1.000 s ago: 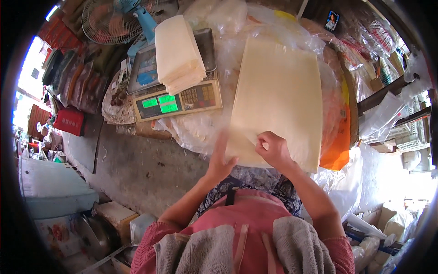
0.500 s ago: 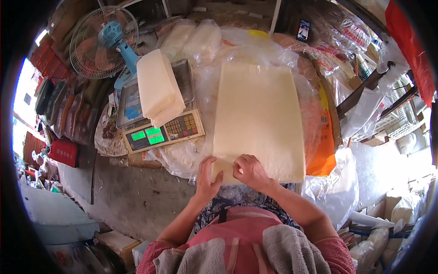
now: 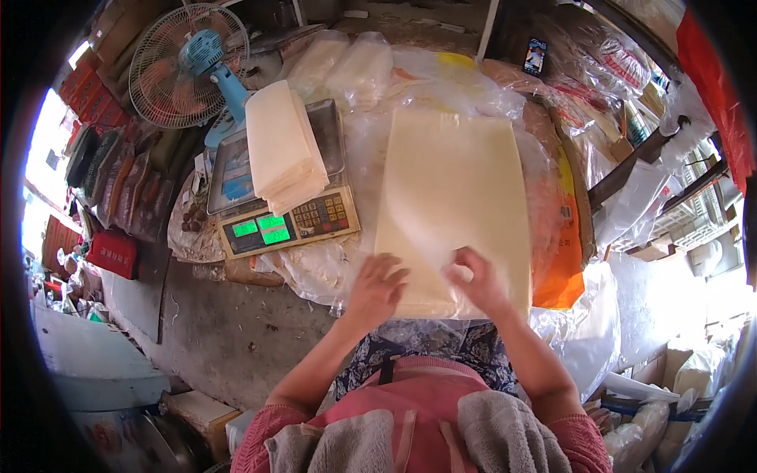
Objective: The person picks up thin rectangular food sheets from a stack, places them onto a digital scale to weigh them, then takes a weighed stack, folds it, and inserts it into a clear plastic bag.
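A wide pile of thin cream sheets (image 3: 451,173) lies on plastic before me, with a pale, blurred fold near its lower middle. My left hand (image 3: 378,284) is over the pile’s lower left, fingers apart and slightly bent. My right hand (image 3: 475,280), motion-blurred, is curled at that fold and appears to pinch the top sheet. Left of the pile, a folded bundle of similar sheets (image 3: 284,146) rests on the metal tray (image 3: 225,201) of a scale (image 3: 323,217) with green displays.
A blue fan (image 3: 201,55) stands at back left, wrapped bundles (image 3: 363,67) behind the pile, a phone (image 3: 535,57) at back right. An orange sack (image 3: 564,268) edges the pile’s right side. Red bag (image 3: 110,256) at left; plastic-covered goods and a dark rail (image 3: 631,165) at right.
Since half a second ago, both hands have moved up the pile, the right also rightward, and the pale fold has grown between them. The view has shifted slightly.
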`<action>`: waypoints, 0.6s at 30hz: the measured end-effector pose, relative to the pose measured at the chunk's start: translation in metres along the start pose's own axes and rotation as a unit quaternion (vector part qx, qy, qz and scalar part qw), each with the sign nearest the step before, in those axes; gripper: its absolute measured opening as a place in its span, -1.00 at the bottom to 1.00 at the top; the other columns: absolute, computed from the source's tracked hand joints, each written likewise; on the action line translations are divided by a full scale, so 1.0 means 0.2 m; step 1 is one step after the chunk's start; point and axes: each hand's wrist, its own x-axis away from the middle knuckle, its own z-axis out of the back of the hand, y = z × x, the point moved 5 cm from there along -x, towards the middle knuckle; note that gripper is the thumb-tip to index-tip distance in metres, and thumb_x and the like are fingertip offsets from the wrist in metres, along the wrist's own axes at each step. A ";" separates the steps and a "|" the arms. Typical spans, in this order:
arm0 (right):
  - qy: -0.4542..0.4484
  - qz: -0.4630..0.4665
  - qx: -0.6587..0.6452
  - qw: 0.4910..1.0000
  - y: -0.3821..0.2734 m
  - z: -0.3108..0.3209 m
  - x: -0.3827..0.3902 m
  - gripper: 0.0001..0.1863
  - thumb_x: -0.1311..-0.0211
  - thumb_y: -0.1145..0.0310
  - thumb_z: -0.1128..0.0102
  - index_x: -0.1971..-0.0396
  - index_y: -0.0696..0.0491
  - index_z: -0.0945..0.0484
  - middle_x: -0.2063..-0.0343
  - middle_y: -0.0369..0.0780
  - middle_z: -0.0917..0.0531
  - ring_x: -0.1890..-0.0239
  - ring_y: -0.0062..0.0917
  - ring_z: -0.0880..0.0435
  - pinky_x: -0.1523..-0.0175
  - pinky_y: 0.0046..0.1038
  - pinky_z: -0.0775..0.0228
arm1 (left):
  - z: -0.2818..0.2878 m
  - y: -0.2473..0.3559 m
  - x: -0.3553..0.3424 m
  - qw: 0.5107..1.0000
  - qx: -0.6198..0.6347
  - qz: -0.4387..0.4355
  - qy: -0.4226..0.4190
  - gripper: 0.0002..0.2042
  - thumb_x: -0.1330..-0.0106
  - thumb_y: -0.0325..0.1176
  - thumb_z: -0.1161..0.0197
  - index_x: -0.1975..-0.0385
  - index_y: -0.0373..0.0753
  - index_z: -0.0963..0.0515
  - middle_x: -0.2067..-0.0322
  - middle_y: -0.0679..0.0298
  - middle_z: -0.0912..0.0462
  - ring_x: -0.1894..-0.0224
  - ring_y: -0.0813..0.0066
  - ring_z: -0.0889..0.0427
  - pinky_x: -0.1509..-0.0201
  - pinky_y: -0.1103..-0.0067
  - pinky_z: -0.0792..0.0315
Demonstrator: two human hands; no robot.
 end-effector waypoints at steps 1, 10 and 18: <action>0.020 0.137 0.116 0.984 -0.11 -0.04 0.06 -0.60 -0.10 0.34 -0.31 0.04 0.12 -0.49 0.11 -0.20 -0.59 -0.02 -0.45 -0.53 -0.11 -0.42 -0.35 | -0.05 0.02 -0.03 0.999 0.036 0.009 -0.029 -0.63 -0.04 -0.37 -0.33 0.09 -0.19 -0.53 0.08 0.12 -0.52 -0.06 0.04 -0.42 -0.14 0.26 -0.32; 0.256 0.084 0.233 0.934 -0.46 0.59 -0.04 -0.75 -0.28 0.56 0.06 0.19 0.08 -0.62 0.36 -0.11 -0.66 0.30 -0.36 -0.66 0.31 -0.41 -0.47 | -0.30 0.01 0.00 0.986 -0.055 0.063 -0.146 -0.37 -0.19 0.08 -0.18 -0.26 0.02 -0.29 -0.35 -0.06 0.03 -0.37 -0.25 0.08 -0.33 -0.07 0.07; 0.023 0.344 0.446 0.826 -0.70 0.30 0.17 -0.64 -0.08 0.48 -0.08 0.05 0.07 -0.53 0.18 -0.23 -0.63 0.17 -0.44 -0.61 0.02 -0.35 -0.44 | -0.25 -0.12 -0.01 0.969 0.162 0.165 -0.090 -0.28 -0.12 -0.07 -0.29 -0.29 -0.12 -0.20 -0.30 -0.06 -0.08 -0.36 -0.11 -0.02 -0.37 0.11 0.00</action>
